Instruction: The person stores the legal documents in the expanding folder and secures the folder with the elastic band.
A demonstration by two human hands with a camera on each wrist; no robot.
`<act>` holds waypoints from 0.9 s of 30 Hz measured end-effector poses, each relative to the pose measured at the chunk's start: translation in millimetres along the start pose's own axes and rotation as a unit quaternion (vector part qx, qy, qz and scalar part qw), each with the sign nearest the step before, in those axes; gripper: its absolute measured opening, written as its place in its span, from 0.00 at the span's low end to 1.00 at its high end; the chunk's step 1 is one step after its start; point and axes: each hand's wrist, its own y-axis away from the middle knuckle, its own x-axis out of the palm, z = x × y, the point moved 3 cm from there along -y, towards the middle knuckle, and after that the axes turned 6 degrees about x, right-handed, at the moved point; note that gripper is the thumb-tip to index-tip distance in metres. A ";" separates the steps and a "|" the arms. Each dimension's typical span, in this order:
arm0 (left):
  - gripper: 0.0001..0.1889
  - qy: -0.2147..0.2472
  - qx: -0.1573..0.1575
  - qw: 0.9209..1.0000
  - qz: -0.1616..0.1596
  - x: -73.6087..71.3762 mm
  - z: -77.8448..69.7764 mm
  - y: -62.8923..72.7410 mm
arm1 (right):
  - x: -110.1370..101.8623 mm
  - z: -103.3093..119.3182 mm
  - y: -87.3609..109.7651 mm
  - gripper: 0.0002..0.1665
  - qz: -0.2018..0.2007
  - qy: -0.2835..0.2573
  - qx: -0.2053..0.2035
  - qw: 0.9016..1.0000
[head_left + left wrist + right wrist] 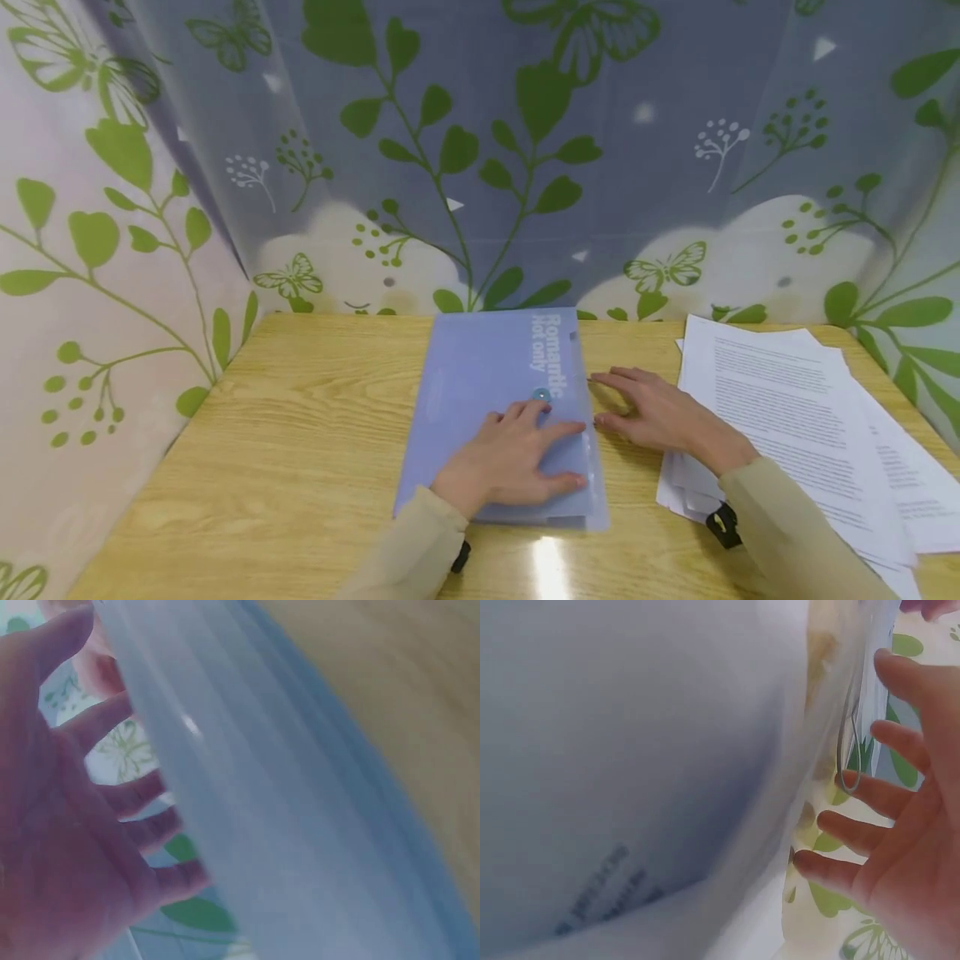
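Note:
A translucent blue document folder [480,367] with white lettering and a small teal button [542,395] lies flat on the wooden table. My left hand [510,458] rests on its lower right part with fingers spread, the fingertips just below the button. Just off the folder's right edge is my right hand [652,412], its fingers extended toward that edge. In the right wrist view a thin cord loop [848,754] hangs beside the fingers of the right hand [900,847]. The left wrist view shows the left palm [75,847] beside the folder's layered edge [247,787].
Several loose printed sheets [780,417] lie in an uneven stack at the right, partly under the right forearm. Bare wood tabletop [300,467] extends to the left of the folder. A patterned curtain [480,167] stands behind the table and along both sides.

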 end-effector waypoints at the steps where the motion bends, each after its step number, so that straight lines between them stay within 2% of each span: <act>1: 0.34 -0.002 0.001 1.000 0.007 0.2 -2.1 -1.2 | 0.8 -0.1 -0.8 0.33 0.002 0.003 -0.001 1.000; 7: 0.33 -0.005 -0.007 0.999 0.035 2.3 -10.2 -7.4 | 4.1 1.3 -2.3 0.33 0.004 0.018 -0.006 1.000; 16: 0.33 -0.019 -0.018 0.999 0.039 4.7 -13.6 -9.8 | 5.2 2.5 -2.6 0.30 -0.002 0.029 -0.005 1.000; 22: 0.32 0.010 -0.028 0.999 0.029 6.5 -11.4 -10.8 | 8.2 2.6 -3.8 0.30 -0.016 0.043 -0.003 0.999; 27: 0.29 0.035 -0.021 0.999 -0.003 6.3 -10.4 -11.4 | 8.3 4.1 -3.6 0.30 -0.007 0.046 0.012 0.999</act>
